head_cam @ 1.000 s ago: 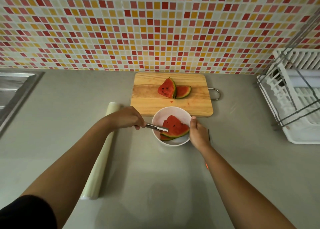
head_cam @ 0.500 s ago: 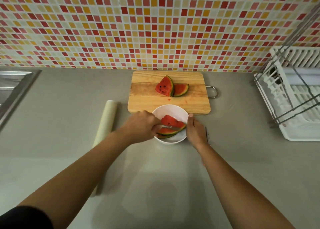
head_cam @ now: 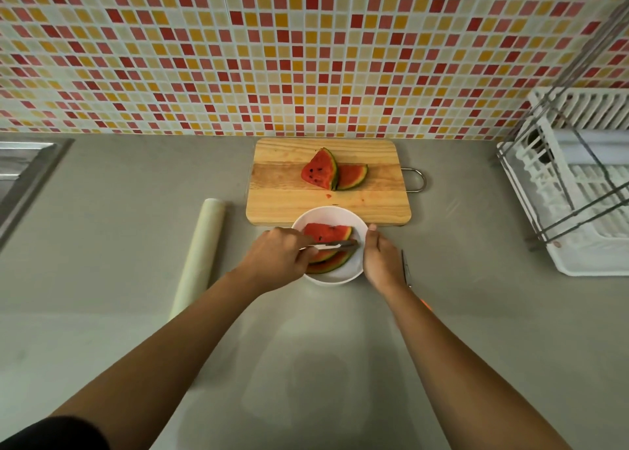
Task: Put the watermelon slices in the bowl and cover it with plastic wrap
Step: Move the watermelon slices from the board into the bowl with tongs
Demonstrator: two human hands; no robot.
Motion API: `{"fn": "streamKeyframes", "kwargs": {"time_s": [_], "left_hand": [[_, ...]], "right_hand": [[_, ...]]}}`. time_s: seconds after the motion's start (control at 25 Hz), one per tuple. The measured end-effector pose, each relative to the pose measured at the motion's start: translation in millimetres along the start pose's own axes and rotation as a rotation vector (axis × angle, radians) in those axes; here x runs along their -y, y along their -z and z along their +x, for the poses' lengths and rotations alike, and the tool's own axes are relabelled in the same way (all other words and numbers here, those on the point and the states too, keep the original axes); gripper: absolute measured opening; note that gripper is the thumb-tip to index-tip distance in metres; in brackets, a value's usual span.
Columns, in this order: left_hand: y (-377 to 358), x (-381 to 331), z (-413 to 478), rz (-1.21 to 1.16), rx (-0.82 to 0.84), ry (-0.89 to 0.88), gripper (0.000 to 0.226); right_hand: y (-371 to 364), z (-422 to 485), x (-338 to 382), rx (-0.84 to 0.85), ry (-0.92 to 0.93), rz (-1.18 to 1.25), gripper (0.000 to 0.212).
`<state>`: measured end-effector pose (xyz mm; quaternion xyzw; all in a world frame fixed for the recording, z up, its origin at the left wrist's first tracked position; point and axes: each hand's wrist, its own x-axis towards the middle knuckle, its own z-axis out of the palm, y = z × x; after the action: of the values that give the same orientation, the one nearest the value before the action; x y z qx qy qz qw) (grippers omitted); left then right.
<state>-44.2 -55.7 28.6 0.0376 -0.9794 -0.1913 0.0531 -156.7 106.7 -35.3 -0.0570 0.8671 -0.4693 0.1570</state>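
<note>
A white bowl (head_cam: pixel 332 216) sits on the grey counter just in front of a wooden cutting board (head_cam: pixel 286 204). Watermelon slices (head_cam: pixel 326 233) lie stacked inside the bowl. My left hand (head_cam: pixel 279 259) is at the bowl's left rim, closed on metal tongs (head_cam: pixel 335 244) whose tips lie across the slices. My right hand (head_cam: pixel 383 262) grips the bowl's right side. Two more watermelon slices (head_cam: pixel 320 172) rest on the board, one leaning upright. A roll of plastic wrap (head_cam: pixel 199 255) lies to the left of the bowl.
A knife (head_cam: pixel 405 269) lies on the counter right beside my right hand. A white dish rack (head_cam: pixel 578 184) stands at the right. A steel sink edge (head_cam: pixel 30 177) is at the far left. The tiled wall is behind the board.
My left hand moved in over the bowl's left rim with the tongs, and the top slice now lies flatter in the bowl. My right hand stayed on the bowl.
</note>
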Motion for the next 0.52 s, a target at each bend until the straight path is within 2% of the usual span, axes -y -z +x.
{"fn": "streamKeyframes", "kwargs": {"time_s": [0.08, 0.16, 0.2, 0.24, 0.32, 0.4, 0.52], "left_hand": [[10.4, 9.2, 4.7, -0.109, -0.191, 0.053, 0.021], [17.3, 20.8, 14.5, -0.013, -0.313, 0.151, 0.019], [19.0, 27.1, 20.8, 0.006, -0.301, 0.272, 0.022], [20.2, 32.6, 29.1, -0.086, -0.223, 0.471, 0.027], [18.5, 41.0, 48.1, -0.551, -0.084, 0.828, 0.026], [10.4, 46.7, 65.9, -0.838, -0.010, 0.942, 0.022], [0.0, 45.7, 81.6, -0.985, 0.070, 0.954, 0.022]], "right_hand": [[-0.5, 2.6, 1.0, -0.026, 0.008, -0.012, 0.050], [-0.1, 1.9, 0.1, -0.047, 0.008, -0.040, 0.049], [0.0, 0.1, -0.9, -0.046, 0.011, -0.051, 0.049], [-0.2, -1.9, -2.2, -0.041, 0.016, -0.057, 0.049], [-1.2, -4.1, -4.3, -0.034, 0.018, -0.059, 0.049], [-2.2, -2.5, -5.8, -0.035, 0.021, -0.062, 0.050], [-2.7, 0.3, -6.6, -0.034, 0.018, -0.073, 0.050]]}}
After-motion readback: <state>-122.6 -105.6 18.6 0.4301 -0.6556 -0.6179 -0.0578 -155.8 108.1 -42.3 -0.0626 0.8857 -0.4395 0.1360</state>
